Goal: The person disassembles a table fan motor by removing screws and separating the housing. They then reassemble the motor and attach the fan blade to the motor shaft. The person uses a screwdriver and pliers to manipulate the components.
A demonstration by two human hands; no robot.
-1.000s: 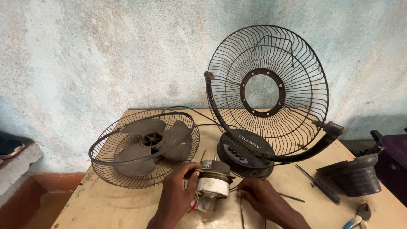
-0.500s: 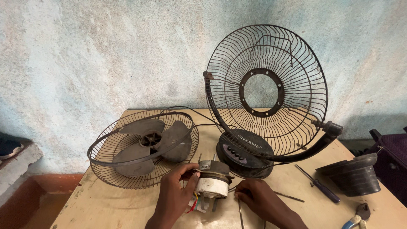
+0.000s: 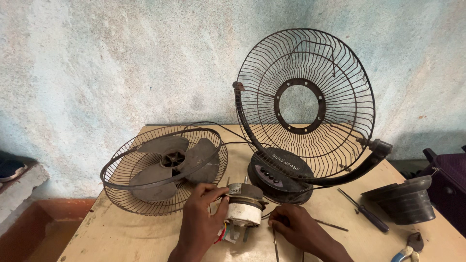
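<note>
Little has shifted in the past second: the left hand [image 3: 201, 221] keeps its fingers [image 3: 213, 190] clasped around the fan motor [image 3: 244, 207] standing on the wooden surface [image 3: 121, 235], while the right hand [image 3: 296, 228] pinches a thin rod [image 3: 274, 245] beside it, suggesting the motor work continues, fan base [image 3: 279, 174] just behind

I'm looking at a small repair workshop. Past my hands [image 3: 252, 228], a worn wooden table [image 3: 116, 237] carries a stripped fan: a rear grille [image 3: 310, 58] on its base ahead, a front cage with blades [image 3: 162, 170] to the left. A screwdriver [image 3: 364, 211] and black housing [image 3: 405, 199] lie to the right, under a rough, stained wall [image 3: 111, 63].
</note>
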